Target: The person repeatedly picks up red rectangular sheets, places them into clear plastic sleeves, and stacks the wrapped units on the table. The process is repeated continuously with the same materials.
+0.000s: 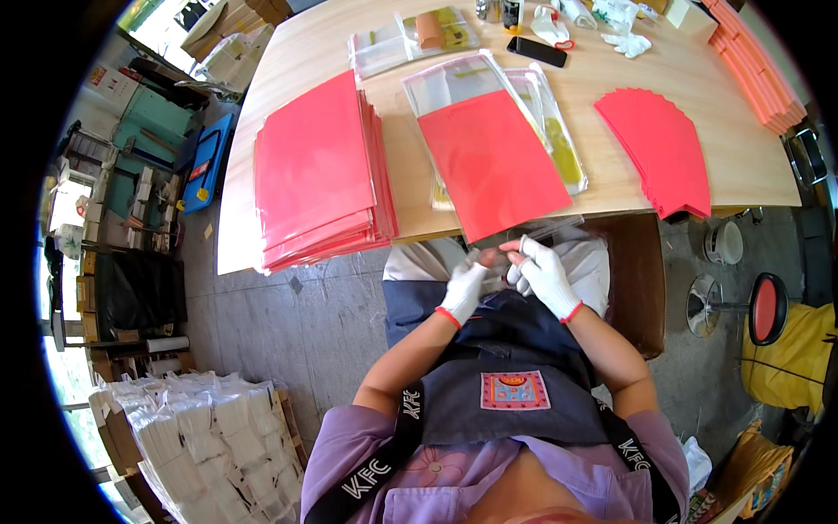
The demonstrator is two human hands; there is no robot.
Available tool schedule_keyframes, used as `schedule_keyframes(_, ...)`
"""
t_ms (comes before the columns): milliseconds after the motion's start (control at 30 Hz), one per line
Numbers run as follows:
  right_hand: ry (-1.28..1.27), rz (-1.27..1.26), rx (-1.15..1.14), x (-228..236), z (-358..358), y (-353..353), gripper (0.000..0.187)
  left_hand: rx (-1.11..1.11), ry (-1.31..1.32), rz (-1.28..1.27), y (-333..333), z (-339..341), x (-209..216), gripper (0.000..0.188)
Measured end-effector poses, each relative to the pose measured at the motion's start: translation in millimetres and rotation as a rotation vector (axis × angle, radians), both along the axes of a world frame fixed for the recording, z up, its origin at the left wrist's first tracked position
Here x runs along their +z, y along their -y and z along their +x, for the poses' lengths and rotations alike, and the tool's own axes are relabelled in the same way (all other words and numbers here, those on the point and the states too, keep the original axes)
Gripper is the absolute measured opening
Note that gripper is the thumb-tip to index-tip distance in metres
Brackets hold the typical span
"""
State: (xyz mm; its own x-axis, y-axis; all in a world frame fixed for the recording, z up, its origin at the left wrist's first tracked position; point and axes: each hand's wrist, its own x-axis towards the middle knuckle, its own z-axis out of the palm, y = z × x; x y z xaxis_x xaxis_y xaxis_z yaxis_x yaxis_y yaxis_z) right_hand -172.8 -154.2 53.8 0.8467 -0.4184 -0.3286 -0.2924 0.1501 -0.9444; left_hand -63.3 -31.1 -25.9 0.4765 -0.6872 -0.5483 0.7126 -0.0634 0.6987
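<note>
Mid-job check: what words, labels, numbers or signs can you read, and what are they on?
Black shoulder straps: large white capital letters, legible; I won't copy the wording.
Apron patch: small marking, too blurred to read.
Black-and-orange container: label too small to read.
Middle red sheet: no print visible.
Elsewhere: too small or blurred to read.

Pale wood-topped table (301,52) just beyond the left hand (465,288) and right hand (546,272); grey tiled floor (253,336) visible below and out to either side. Well left of the left hand, crowded shelving (94,214), a teal surface (wall or cabinet, unclear) (159,113) and a bright window (72,371), daylight strong there. Well right of the right hand, round-seated red-and-black stool (768,308), chrome base.
</note>
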Motion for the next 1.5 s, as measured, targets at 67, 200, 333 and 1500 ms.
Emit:
schedule_keyframes(67,0.02,-0.536,0.082,-2,12,0,0.019,0.111,0.139,0.026,-12,12,10,0.034)
schedule_keyframes(200,0.003,-1.276,0.317,-14,38,-2,0.02,-0.003,0.212,0.029,-20,31,15,0.021)
schedule_keyframes(333,0.016,-1.522,0.384,-22,56,-7,0.015,-0.01,0.269,0.059,-23,33,22,0.022)
schedule_keyframes(1500,0.061,-1.321,0.13,-33,-19,94,0.025,0.151,1.737,0.131,-41,45,7,0.014)
